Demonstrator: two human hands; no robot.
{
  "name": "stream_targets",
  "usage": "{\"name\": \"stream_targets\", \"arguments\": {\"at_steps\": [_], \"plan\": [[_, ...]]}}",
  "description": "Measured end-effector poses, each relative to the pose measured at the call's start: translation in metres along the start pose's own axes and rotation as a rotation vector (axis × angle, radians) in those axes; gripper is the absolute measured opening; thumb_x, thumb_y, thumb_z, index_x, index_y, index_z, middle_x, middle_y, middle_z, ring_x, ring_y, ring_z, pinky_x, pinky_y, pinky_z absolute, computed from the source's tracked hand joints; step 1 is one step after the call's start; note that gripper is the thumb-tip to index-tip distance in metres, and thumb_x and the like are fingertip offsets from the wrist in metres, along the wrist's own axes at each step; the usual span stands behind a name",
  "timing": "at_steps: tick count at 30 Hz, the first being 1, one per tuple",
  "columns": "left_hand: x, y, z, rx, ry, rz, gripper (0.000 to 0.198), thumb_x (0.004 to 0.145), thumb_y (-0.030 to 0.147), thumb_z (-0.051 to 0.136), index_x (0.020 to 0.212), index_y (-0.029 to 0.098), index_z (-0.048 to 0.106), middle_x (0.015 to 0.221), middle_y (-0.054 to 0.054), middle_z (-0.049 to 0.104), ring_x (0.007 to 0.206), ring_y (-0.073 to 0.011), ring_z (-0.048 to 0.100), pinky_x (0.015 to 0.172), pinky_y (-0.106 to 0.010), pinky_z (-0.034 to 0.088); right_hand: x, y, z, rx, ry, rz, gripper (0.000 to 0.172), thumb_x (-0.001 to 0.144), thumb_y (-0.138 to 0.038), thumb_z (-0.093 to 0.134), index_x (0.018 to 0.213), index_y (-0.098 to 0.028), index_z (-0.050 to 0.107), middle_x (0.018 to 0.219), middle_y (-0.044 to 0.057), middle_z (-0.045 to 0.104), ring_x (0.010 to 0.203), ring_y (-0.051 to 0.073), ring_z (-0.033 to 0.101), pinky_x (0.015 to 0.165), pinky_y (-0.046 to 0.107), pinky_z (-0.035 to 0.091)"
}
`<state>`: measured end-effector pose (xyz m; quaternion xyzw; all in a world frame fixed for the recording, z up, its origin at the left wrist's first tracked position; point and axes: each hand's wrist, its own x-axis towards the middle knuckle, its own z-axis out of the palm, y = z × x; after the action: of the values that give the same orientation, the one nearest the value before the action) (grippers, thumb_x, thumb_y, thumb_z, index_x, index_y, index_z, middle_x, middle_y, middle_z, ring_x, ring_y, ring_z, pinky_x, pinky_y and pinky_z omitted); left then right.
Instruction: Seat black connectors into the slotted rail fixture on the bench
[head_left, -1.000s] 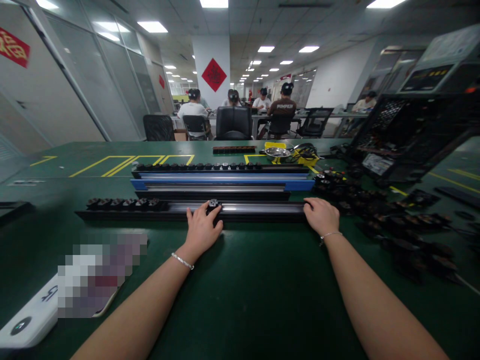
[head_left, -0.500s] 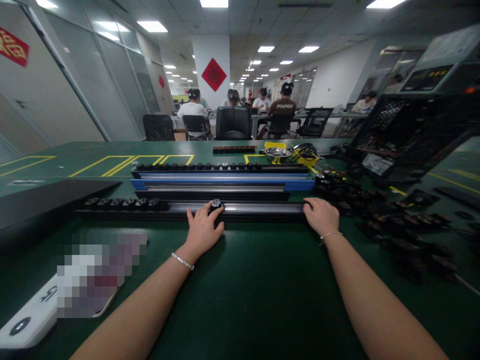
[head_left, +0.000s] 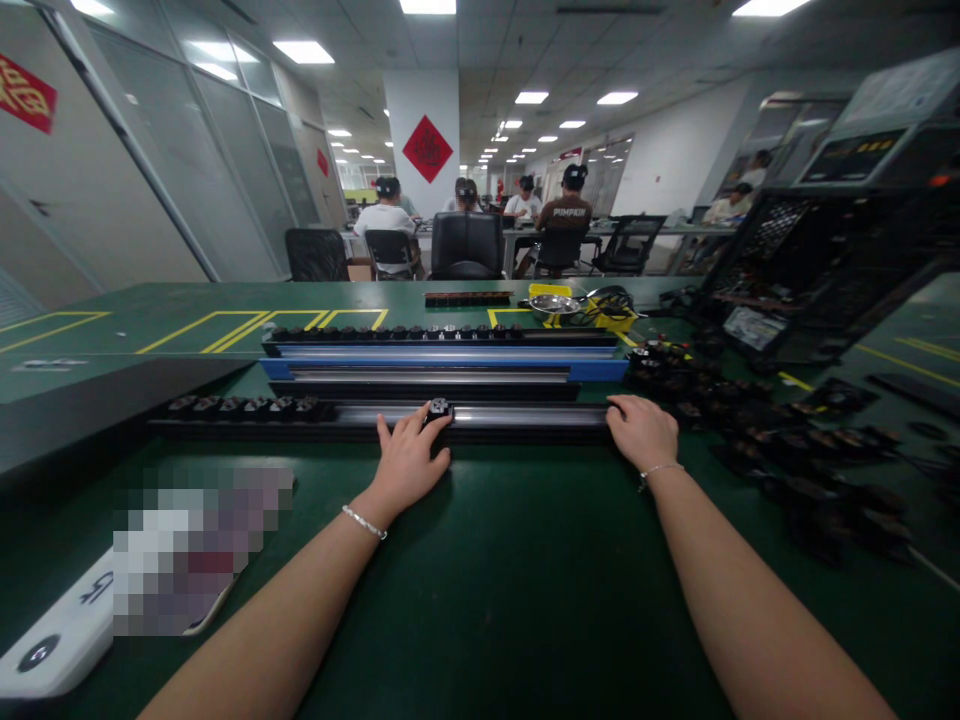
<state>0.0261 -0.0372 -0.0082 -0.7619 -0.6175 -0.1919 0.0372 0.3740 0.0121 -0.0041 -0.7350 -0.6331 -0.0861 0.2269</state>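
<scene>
A long black rail with a shiny metal strip lies across the table in front of me. On its middle sits a small black block with a metallic top. The fingers of my left hand are around this block, thumb apart and low by the rail's near edge. At the rail's right end, my right hand has its fingers curled over the end, which they partly hide. Several similar black blocks stand in a row along the left part of the same rail.
Behind lie a blue rail and another black rail with blocks. Loose black parts are heaped at right, below an opened computer case. A phone and a white device lie front left. A metal bowl stands farther back.
My left hand and the small black block have shifted slightly to the right along the rail. My right hand stays at the rail's end.
</scene>
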Motion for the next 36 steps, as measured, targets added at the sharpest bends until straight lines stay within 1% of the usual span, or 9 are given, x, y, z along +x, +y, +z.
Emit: {"name": "stream_targets", "arguments": {"at_steps": [9, 15, 22, 26, 30, 36], "plan": [[0.0003, 0.001, -0.0016, -0.012, -0.029, 0.009, 0.048, 0.08, 0.033, 0.052, 0.128, 0.033, 0.05, 0.145, -0.006, 0.042, 0.125, -0.0313, 0.043, 0.106, -0.07, 0.006, 0.0002, 0.0004, -0.0006, 0.0, -0.018, 0.003, 0.042, 0.083, -0.031, 0.034, 0.107, -0.021, 0.067, 0.118, 0.006, 0.064, 0.112, 0.024, 0.052, 0.09, 0.041, 0.038], [0.0002, 0.0005, 0.0001, -0.012, -0.021, 0.02, 0.048, 0.08, 0.033, 0.052, 0.128, 0.034, 0.05, 0.144, -0.005, 0.043, 0.123, -0.0312, 0.045, 0.104, -0.072, 0.008, 0.0, 0.0008, 0.0007, 0.001, -0.01, 0.001, 0.041, 0.083, -0.03, 0.035, 0.107, -0.02, 0.067, 0.118, 0.006, 0.064, 0.112, 0.024, 0.053, 0.09, 0.04, 0.038], [0.0007, -0.0006, -0.0009, -0.046, -0.02, 0.023, 0.049, 0.08, 0.031, 0.051, 0.129, 0.034, 0.048, 0.142, -0.005, 0.046, 0.124, -0.03, 0.044, 0.103, -0.073, 0.007, 0.0002, 0.0002, -0.0001, 0.002, -0.004, -0.002, 0.041, 0.083, -0.03, 0.035, 0.106, -0.02, 0.068, 0.117, 0.006, 0.065, 0.111, 0.024, 0.053, 0.09, 0.041, 0.039], [0.0008, -0.0004, -0.0015, -0.105, -0.012, -0.006, 0.056, 0.077, 0.029, 0.052, 0.132, 0.03, 0.041, 0.138, -0.006, 0.05, 0.123, -0.0289, 0.044, 0.106, -0.071, 0.006, 0.0006, 0.0003, -0.0004, -0.005, -0.018, 0.001, 0.042, 0.083, -0.03, 0.035, 0.107, -0.021, 0.067, 0.118, 0.006, 0.064, 0.113, 0.024, 0.053, 0.09, 0.041, 0.039], [0.0008, -0.0013, 0.0007, -0.127, 0.01, -0.033, 0.055, 0.077, 0.031, 0.052, 0.13, 0.023, 0.04, 0.132, -0.01, 0.054, 0.123, -0.0291, 0.045, 0.108, -0.069, 0.004, 0.0006, 0.0003, -0.0005, -0.006, -0.016, -0.001, 0.042, 0.083, -0.03, 0.034, 0.107, -0.021, 0.067, 0.118, 0.006, 0.064, 0.113, 0.024, 0.052, 0.091, 0.041, 0.039], [0.0012, -0.002, 0.0032, -0.135, 0.027, -0.034, 0.058, 0.077, 0.032, 0.052, 0.132, 0.019, 0.035, 0.131, -0.012, 0.053, 0.124, -0.0294, 0.044, 0.109, -0.067, 0.003, 0.0009, -0.0001, -0.0014, -0.013, -0.021, -0.006, 0.042, 0.083, -0.03, 0.035, 0.107, -0.021, 0.068, 0.118, 0.006, 0.064, 0.112, 0.024, 0.053, 0.09, 0.041, 0.04]]}}
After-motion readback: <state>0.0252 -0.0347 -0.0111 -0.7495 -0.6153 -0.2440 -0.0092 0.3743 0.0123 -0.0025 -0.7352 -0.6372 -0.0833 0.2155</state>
